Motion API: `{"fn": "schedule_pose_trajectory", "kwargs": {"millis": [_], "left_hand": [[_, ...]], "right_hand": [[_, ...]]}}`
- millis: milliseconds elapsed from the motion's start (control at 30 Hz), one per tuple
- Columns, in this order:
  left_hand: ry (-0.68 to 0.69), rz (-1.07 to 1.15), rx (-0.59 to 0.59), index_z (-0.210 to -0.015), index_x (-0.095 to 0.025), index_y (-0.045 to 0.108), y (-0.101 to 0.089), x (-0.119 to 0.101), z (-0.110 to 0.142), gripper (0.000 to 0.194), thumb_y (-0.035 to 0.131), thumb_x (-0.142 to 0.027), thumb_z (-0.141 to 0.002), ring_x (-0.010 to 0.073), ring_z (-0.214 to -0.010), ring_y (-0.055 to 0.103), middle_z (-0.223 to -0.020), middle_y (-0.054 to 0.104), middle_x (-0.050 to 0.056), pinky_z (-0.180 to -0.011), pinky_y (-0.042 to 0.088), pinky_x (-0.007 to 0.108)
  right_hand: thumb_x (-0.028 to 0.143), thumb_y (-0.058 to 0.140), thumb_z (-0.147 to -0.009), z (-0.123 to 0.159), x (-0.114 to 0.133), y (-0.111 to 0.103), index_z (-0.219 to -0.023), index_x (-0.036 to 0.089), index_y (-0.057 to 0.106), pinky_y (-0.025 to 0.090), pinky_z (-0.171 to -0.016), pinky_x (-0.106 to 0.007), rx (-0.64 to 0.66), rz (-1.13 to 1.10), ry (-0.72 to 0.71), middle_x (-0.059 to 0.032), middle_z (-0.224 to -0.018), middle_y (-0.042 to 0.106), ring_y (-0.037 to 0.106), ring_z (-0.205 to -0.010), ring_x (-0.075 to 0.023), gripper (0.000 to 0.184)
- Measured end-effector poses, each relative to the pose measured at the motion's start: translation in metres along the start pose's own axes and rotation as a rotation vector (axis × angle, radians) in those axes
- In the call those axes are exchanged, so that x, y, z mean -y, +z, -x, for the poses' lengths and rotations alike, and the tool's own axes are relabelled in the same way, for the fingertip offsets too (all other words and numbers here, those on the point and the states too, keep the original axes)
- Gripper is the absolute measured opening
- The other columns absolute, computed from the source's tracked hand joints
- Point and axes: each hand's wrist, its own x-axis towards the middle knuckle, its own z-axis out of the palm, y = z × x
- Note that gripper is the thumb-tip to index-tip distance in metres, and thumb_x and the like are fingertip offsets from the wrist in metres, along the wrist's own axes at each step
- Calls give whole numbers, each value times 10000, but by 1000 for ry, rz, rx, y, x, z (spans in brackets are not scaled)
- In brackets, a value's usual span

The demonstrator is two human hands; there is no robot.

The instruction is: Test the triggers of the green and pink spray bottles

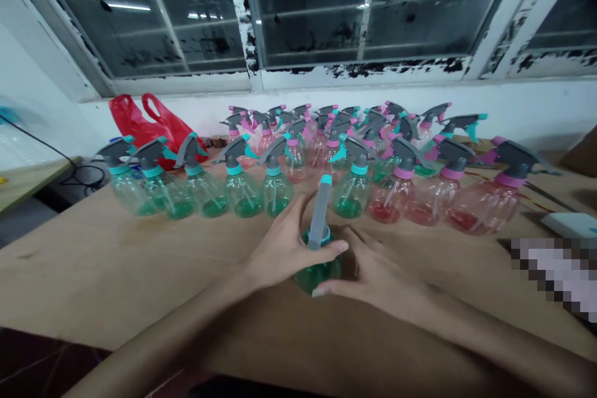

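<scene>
Your left grip [282,249] clamped on a green spray bottle [313,277] at its neck, your right grip [380,273] by its body — whether clamped, cannot tell —, more bottles [247,196] behind.

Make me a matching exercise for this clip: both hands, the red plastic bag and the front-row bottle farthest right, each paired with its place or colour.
Things:
1. Left hand
2. Right hand
3. Red plastic bag
4. Front-row bottle farthest right

Places and colours:
A. Behind the green-tinted bottles at the picture's left
B. Thumb at the lower part of the green bottle between the hands
C. Pink collar, reddish body
D. Thumb across that same green bottle, just below its collar

Pairs: 1-D, 2-B, 3-A, 4-C
</scene>
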Motion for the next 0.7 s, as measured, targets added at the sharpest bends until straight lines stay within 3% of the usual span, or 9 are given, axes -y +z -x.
{"fn": "schedule_pose_trajectory", "kwargs": {"millis": [133, 367, 433, 533, 633, 700], "left_hand": [[-51, 136, -22, -1237, -203, 503, 6, -9, 0, 496, 657, -392, -804, 242, -933, 643, -1076, 653, 71, -820, 528, 389], [-149, 123, -196, -1010, -224, 613, 15, -6, 6, 249, 563, -256, -768, 197, -698, 632, -762, 650, 8, -619, 539, 322], [-169, 172, -190, -964, -227, 613, 16, -4, 3, 237, 542, -216, -738, 204, -716, 644, -750, 656, 6, -628, 547, 326], [-114, 244, -143, -949, -244, 633, 15, -4, -6, 269, 504, -186, -720, 219, -888, 659, -908, 690, 25, -809, 541, 367], [-67, 302, -101, -1001, -264, 643, 14, -3, -16, 355, 484, -173, -697, 215, -999, 643, -1046, 686, 21, -913, 498, 374], [-100, 303, -107, -1029, -260, 642, 15, 0, -23, 385, 488, -183, -685, 220, -947, 664, -992, 707, 23, -862, 525, 376]], "right_hand": [[626, 651, -686, 9, 7, 3, -1181, 181, 501, 530, -785, -443, 15, -76, -16, -100, -1107, 646, 625, -994, -302, 682], [574, 554, -792, 17, 12, 23, -1349, 78, 391, 560, -647, -513, -59, 208, -56, -218, -1205, 578, 654, -913, -367, 763], [605, 538, -792, 15, 9, 27, -1378, 67, 368, 566, -624, -514, -68, 247, -72, -254, -1258, 546, 657, -916, -378, 814], [644, 534, -778, 11, -2, 28, -1395, 72, 353, 573, -672, -520, -47, 231, -100, -243, -1266, 555, 642, -980, -380, 861], [631, 518, -802, 10, -25, 24, -1385, 64, 361, 530, -860, -519, -6, 196, -149, -214, -1298, 552, 572, -1138, -351, 828], [609, 494, -832, 12, -47, 20, -1373, 70, 379, 447, -983, -524, 3, 220, -170, -204, -1353, 516, 490, -1243, -333, 772]]}}
